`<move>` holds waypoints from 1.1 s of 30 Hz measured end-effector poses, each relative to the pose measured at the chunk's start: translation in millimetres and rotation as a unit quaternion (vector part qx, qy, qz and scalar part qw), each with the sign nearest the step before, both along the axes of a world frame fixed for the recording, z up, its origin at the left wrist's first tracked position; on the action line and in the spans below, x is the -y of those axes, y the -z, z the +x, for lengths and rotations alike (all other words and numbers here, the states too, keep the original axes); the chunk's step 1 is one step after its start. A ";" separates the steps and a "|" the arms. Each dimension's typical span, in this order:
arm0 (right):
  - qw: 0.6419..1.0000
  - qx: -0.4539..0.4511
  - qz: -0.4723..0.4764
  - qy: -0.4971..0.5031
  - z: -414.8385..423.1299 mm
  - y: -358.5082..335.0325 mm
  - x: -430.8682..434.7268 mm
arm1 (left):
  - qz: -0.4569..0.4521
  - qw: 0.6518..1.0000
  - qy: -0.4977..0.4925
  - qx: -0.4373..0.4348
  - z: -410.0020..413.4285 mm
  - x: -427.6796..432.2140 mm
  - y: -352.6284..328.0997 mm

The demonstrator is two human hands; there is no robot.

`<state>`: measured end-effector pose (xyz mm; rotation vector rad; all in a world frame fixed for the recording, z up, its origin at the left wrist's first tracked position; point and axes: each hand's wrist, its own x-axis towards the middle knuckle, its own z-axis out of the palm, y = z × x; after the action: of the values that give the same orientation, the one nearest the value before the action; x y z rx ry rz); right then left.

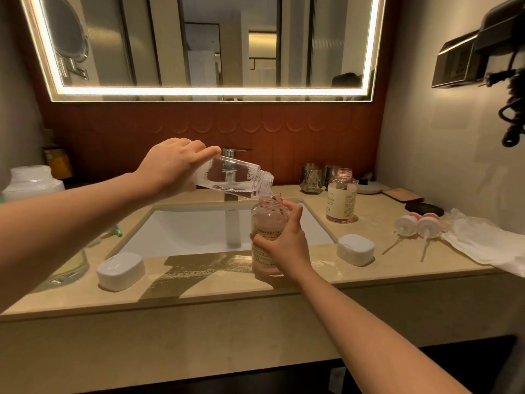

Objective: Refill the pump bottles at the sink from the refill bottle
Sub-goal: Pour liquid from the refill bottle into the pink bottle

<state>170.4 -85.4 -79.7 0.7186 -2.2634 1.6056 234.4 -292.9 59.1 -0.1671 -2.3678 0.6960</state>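
At frame centre the refill bottle (233, 177) is gripped by curled fingers of the left hand (170, 166) and tipped over the pink bottle (265, 220). That bottle is clasped on the counter (227, 285) by the right hand (284, 240).

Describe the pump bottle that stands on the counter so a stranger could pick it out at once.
Find the sink, then look right along the counter. Just past the basin's far right corner, in front of two steel cups, stands a pink-tinted bottle with a cream label and open neck. Unlike its twin in the right hand, nobody holds it.
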 end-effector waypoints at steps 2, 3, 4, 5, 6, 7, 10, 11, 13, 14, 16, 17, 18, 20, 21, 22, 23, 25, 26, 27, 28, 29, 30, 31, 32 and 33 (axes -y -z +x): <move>1.000 0.001 -0.001 -0.001 0.1 -0.4 -0.1 | -0.002 1.000 0.005 -0.002 -0.3 0.4 -0.6; 1.000 0.001 -0.001 -0.002 0.2 -0.3 -0.1 | -0.004 1.000 0.007 -0.003 -0.5 0.5 -0.8; 1.000 0.001 0.000 -0.002 0.1 -0.2 0.0 | -0.005 1.000 0.009 -0.003 -0.6 0.5 -0.8; 1.000 0.001 0.000 -0.001 -0.1 0.1 0.1 | -0.006 1.000 0.011 -0.003 -0.9 0.6 -1.0; 1.000 0.001 -0.001 -0.002 -0.2 0.4 0.3 | -0.005 1.000 0.012 -0.004 -1.0 0.5 -1.2; 1.000 0.001 -0.001 -0.002 -0.4 0.7 0.5 | -0.005 1.000 0.013 -0.004 -1.0 0.1 -1.5; 1.000 0.000 -0.001 -0.003 -1.1 1.0 0.6 | -0.004 1.000 0.019 -0.007 -0.4 -1.2 -3.1; 1.000 0.000 -0.001 -0.003 -1.2 1.1 0.4 | -0.004 1.000 0.020 -0.008 -0.2 -1.5 -3.6; 1.000 0.001 0.001 -0.002 -1.3 1.1 -0.1 | -0.009 1.000 0.021 -0.010 -0.1 -2.2 -4.3; 1.000 0.000 0.003 -0.001 -1.4 1.1 -0.1 | -0.014 1.000 0.021 -0.011 -0.2 -2.2 -4.3; 1.000 0.000 0.003 -0.002 -1.1 1.0 -0.3 | -0.022 0.999 0.022 -0.012 -0.6 -1.6 -5.1; 1.000 0.000 0.003 -0.001 -1.2 0.9 -0.4 | -0.024 0.999 0.023 -0.013 -0.8 -1.4 -5.7; 1.000 0.000 0.004 -0.001 -0.9 0.8 -0.6 | -0.027 0.999 0.022 -0.013 -0.9 -1.3 -6.2; 1.000 0.002 0.005 -0.002 -0.9 0.7 -0.6 | -0.031 0.999 0.024 -0.015 -0.7 -1.5 -7.0; 1.000 0.002 0.004 -0.003 -0.8 0.8 -0.6 | -0.033 0.999 0.025 -0.016 -0.6 -1.6 -7.3; 1.000 0.002 0.004 -0.004 -0.7 0.9 -0.5 | -0.034 0.999 0.026 -0.017 -0.7 -1.8 -7.5; 1.000 0.002 0.004 -0.004 -0.7 1.0 -0.5 | -0.036 0.999 0.028 -0.018 -0.5 -2.4 -7.9; 1.000 0.002 0.005 -0.003 -0.9 1.1 -0.7 | -0.040 0.998 0.033 -0.020 -0.3 -3.7 -9.1; 1.000 0.002 0.005 -0.003 -1.0 1.2 -0.9 | -0.040 0.998 0.033 -0.020 -0.3 -4.2 -9.7; 1.000 0.002 0.006 -0.002 -1.2 1.3 -1.0 | -0.040 0.998 0.032 -0.020 -0.3 -4.5 -10.2; 1.000 0.002 0.007 -0.002 -1.2 1.2 -1.1 | -0.040 0.999 0.032 -0.020 0.0 -4.8 -10.9; 1.000 0.001 0.008 -0.002 -1.4 1.2 -1.0 | -0.041 0.998 0.032 -0.021 0.2 -5.1 -11.5; 1.000 0.001 0.010 -0.002 -1.4 1.3 -0.9 | -0.043 0.998 0.033 -0.023 0.5 -5.6 -11.9; 1.000 0.001 0.012 -0.001 -1.3 1.3 -0.9 | -0.046 0.998 0.035 -0.026 0.7 -6.1 -12.4; 1.000 0.000 0.013 -0.001 -1.2 1.2 -0.9 | -0.050 0.998 0.036 -0.029 0.7 -6.7 -12.9; 1.000 0.000 0.013 -0.001 -1.1 1.0 -0.7 | -0.055 0.997 0.037 -0.031 0.9 -7.4 -13.8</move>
<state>169.3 -84.7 -80.8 0.7282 -2.2890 1.5807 235.2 -285.5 72.9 -0.2746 -2.2536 0.7850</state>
